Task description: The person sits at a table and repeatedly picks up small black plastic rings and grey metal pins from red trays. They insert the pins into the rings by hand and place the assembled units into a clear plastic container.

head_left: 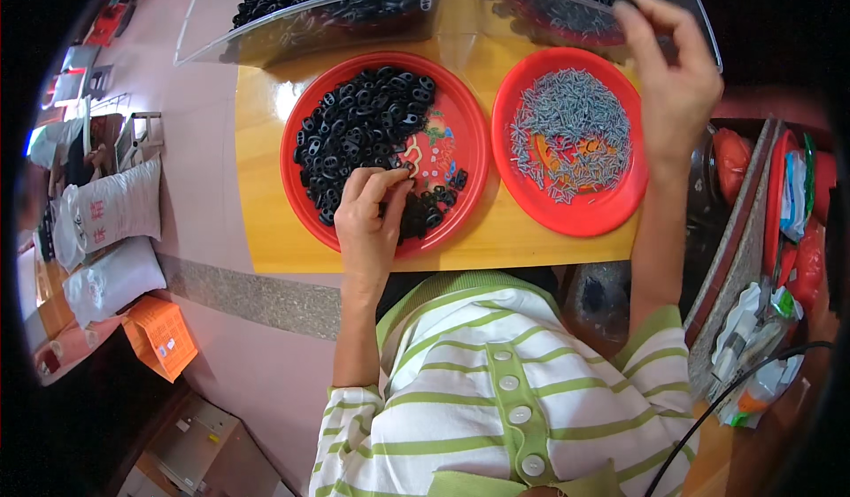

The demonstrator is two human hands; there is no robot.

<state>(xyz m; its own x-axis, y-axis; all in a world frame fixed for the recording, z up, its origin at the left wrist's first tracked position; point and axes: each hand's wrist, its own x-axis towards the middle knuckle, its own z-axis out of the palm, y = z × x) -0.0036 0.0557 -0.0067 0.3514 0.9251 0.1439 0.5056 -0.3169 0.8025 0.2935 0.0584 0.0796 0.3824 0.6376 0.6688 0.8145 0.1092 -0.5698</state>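
My left hand [367, 209] is over the near part of a large red round tray [475, 174], its thumb and forefinger pinched on a small dark piece. Many small black plastic pieces with two holes [359, 121] cover the tray's left side, and a smaller group lies by its near right rim. My right hand [677, 77] is raised over the near right corner of a clear plastic bin [567, 6] at the back right. Its thumb and forefinger are closed together; what is between them blends with the dark pieces behind.
A red plate [509, 178] of short silvery screws [575, 112] sits right of the tray on a yellow wooden table [266, 196]. Another clear bin [328, 15] full of black pieces stands at the back left. White sacks [111, 205] and an orange box [159, 338] lie at the left.
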